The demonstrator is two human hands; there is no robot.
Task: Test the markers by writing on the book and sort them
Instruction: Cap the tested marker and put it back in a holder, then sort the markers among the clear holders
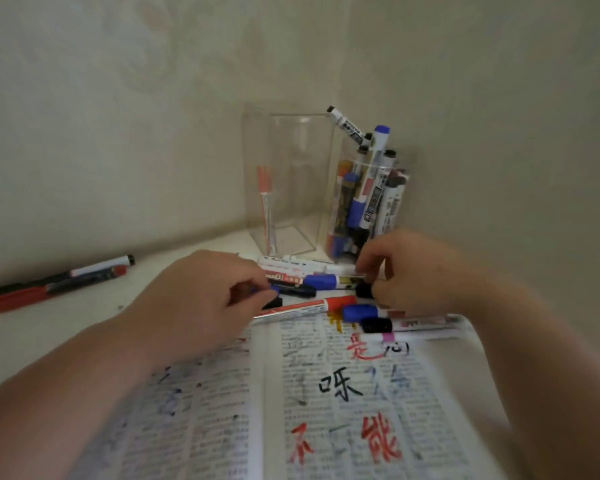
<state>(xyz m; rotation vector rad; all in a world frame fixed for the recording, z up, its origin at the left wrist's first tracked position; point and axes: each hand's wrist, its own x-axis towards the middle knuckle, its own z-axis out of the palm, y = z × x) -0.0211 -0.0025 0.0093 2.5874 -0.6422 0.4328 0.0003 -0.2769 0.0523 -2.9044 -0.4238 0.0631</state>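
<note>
**Both hands in the marker heap above the open book**

We see the left hand [194,303] reaching in from the lower left. Its thumb and forefinger are closed on a small blue piece [274,289]. We cannot tell whether that piece is a loose cap or the end of the dark marker [297,291] lying just beside it.

The right hand [406,271] comes in from the right with curled fingers. They pinch the barrel end of a blue-capped marker [321,280], whose cap points toward the left hand.

Both hands work in a heap of markers at the far edge of the book [326,393]. The book lies open on the white table [32,334], its printed pages covered in red, black and blue scrawl.

In the heap, a red marker [305,306] lies slantwise across the top of the pages. A second blue-capped one [359,311] and a black-capped marker [376,324] sit below the right hand. White-barrelled markers [291,263] lie behind, crowding the space between the hands.

Behind the heap, in the corner of the wall, stands a clear rectangular box [284,133] holding a single red pen [265,188]. Touching its right side is a round clear cup [400,169] packed with upright markers [368,202], some poking above the rim.

Well apart on the left, a few red and black markers [59,282] lie together on the table.
</note>
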